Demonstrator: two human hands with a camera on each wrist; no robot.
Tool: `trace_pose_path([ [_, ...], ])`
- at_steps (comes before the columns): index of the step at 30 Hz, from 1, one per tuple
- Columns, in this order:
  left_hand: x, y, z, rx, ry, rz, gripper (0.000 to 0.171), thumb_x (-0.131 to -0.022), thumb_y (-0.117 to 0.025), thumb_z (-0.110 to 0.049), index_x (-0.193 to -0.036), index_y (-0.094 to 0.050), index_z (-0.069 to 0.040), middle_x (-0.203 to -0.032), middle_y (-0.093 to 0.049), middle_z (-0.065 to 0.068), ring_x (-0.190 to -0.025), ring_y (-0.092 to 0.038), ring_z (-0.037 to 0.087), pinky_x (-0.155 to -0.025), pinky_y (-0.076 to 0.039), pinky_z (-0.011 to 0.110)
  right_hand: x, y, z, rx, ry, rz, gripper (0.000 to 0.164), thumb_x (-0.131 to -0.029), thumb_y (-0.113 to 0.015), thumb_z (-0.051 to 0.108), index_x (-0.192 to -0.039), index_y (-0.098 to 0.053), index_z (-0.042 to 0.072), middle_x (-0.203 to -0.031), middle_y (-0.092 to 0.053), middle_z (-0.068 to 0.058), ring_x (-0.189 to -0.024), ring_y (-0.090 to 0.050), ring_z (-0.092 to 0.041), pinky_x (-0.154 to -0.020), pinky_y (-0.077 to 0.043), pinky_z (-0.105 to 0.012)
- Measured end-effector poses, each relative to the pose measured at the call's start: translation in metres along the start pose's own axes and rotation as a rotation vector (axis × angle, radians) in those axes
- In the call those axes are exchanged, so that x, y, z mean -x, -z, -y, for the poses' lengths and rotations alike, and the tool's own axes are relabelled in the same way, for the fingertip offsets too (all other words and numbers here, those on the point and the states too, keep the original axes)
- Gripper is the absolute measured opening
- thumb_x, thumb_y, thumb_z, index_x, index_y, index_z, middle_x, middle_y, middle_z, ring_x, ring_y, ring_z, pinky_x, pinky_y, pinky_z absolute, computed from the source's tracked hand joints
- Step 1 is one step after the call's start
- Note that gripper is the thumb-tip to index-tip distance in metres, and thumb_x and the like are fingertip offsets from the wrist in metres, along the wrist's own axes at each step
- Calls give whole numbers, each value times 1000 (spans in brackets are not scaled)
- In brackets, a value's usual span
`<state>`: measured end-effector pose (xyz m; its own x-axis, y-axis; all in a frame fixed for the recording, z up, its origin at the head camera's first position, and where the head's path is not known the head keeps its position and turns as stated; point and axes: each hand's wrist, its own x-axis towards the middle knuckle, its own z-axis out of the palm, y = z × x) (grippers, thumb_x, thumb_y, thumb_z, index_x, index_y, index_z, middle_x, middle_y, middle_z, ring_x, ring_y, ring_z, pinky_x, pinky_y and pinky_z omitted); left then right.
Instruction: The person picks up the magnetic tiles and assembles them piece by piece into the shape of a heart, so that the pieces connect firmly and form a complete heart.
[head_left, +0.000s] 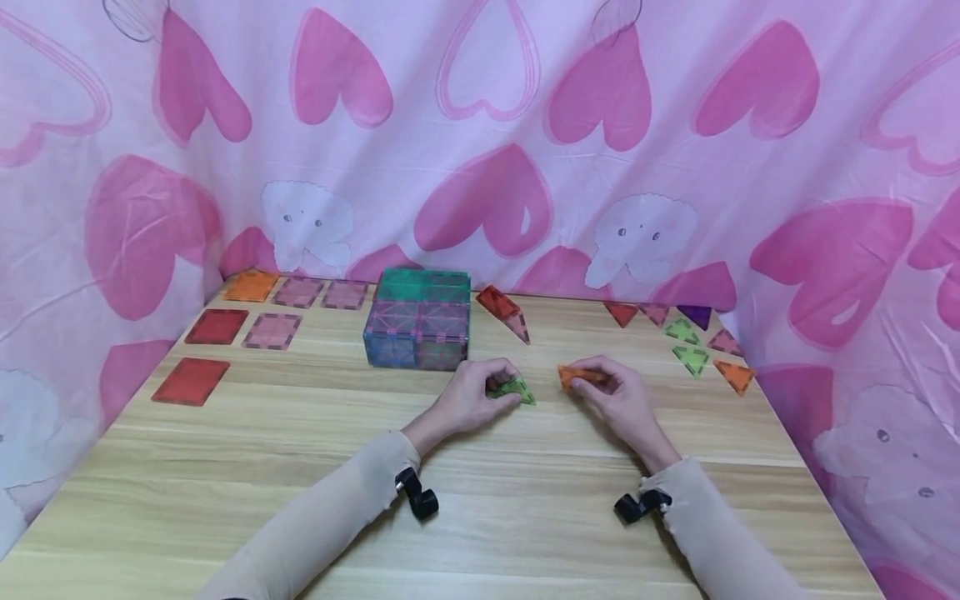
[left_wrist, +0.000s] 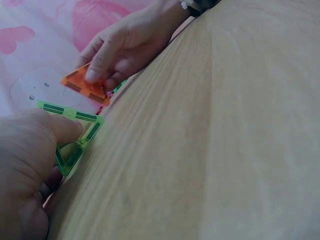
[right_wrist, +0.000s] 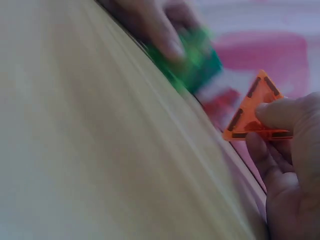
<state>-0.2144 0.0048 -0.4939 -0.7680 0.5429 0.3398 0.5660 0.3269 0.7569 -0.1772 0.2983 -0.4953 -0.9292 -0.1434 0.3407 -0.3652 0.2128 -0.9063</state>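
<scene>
My left hand [head_left: 474, 396] pinches a see-through green triangular magnetic tile [head_left: 519, 389] low over the middle of the table. In the left wrist view the thumb lies across that green triangle [left_wrist: 92, 131], hiding part of it. Across a small gap, my right hand [head_left: 618, 398] pinches an orange triangular magnetic tile [head_left: 572, 377] between thumb and fingers. The right wrist view shows the orange triangle [right_wrist: 246, 117] with one corner pointing up. The two tiles are apart, side by side in front of the box of joined tiles [head_left: 417, 319].
A red-and-pink tile piece [head_left: 501, 310] lies right of the box. Square tiles, such as a red one [head_left: 191, 382], lie at the left. Several triangles, including a green one [head_left: 691, 360], are spread at the back right. A pink heart-print curtain [head_left: 480, 200] borders the wooden table [head_left: 517, 517].
</scene>
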Motion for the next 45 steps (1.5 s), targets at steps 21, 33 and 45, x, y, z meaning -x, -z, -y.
trace_pose_path([
  [21, 1, -1, -1, 10, -3, 8, 16, -96, -88, -13, -108, -78, -17, -96, -77, -7, -86, -69, 6, -78, -58, 26, 4, -24, 10, -117, -11, 43, 44, -106, -70, 0, -149, -60, -4, -136, -59, -40, -119, -68, -26, -100, -59, -26],
  [33, 1, 0, -2, 5, 10, 15, 16, -97, -88, -13, -108, -77, -17, -96, -76, -6, -86, -68, 7, -78, -57, 25, -1, 77, -17, -60, -64, -530, 44, -105, -78, 10, -145, -66, -3, -130, -69, -18, -104, -70, -12, -85, -59, -17],
  [45, 1, 0, -2, 3, 15, 18, 16, -97, -88, -13, -108, -77, -17, -97, -76, -6, -87, -68, 7, -79, -57, 25, 12, 137, -30, 208, -160, -739, 42, -99, -85, 15, -139, -74, 7, -119, -73, 0, -101, -65, -6, -85, -49, -11],
])
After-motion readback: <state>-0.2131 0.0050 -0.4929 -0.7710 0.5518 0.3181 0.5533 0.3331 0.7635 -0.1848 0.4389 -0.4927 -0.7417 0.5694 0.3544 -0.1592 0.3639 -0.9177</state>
